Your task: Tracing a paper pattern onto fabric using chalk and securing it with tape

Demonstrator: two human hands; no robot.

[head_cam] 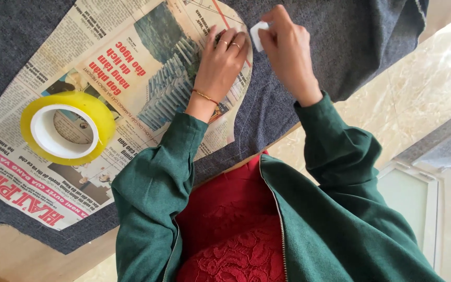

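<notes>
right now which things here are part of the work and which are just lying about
In use: left hand pressing the newspaper pattern; right hand holding white chalk; grey fabric beneath.
Lying about: yellow tape roll resting on the pattern.

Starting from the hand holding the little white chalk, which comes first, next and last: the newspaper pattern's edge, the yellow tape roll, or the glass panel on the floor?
From the right hand, with the chalk, in the head view:
1. Newspaper pattern: its curved edge lies just left of the hand.
2. Glass panel: lower right, on the floor.
3. Tape roll: far left, on the pattern.
</notes>
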